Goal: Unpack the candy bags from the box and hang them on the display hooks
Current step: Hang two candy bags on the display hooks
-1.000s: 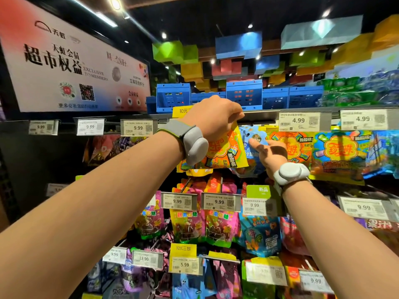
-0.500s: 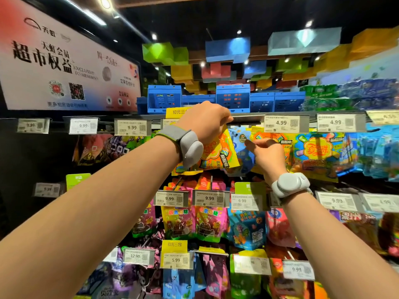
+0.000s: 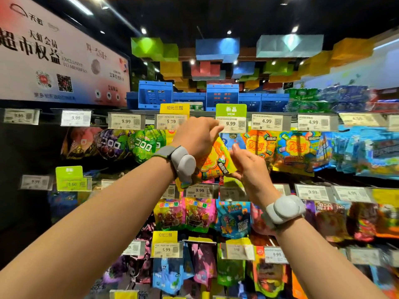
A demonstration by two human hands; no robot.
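A yellow and orange candy bag (image 3: 216,161) hangs tilted in the top row of the display. My left hand (image 3: 197,137) grips the bag's top edge just under the 9.99 price tag (image 3: 231,124). The fingers of my right hand (image 3: 248,164) lie straight against the bag's right edge and lower corner. The hook itself is hidden behind my left hand and the tags. Matching orange bags (image 3: 259,145) hang just to the right. No box is in view.
Rows of candy bags fill hooks below and to both sides, each row fronted by price tags (image 3: 199,190). Green and purple round bags (image 3: 142,145) hang to the left. Blue crates (image 3: 222,97) sit on top of the shelf. A large sign (image 3: 60,59) hangs upper left.
My head has tilted up, so the shelf sits lower in view. My left hand has kept hold of the bag's top. My right hand has shifted left onto the bag's right edge.
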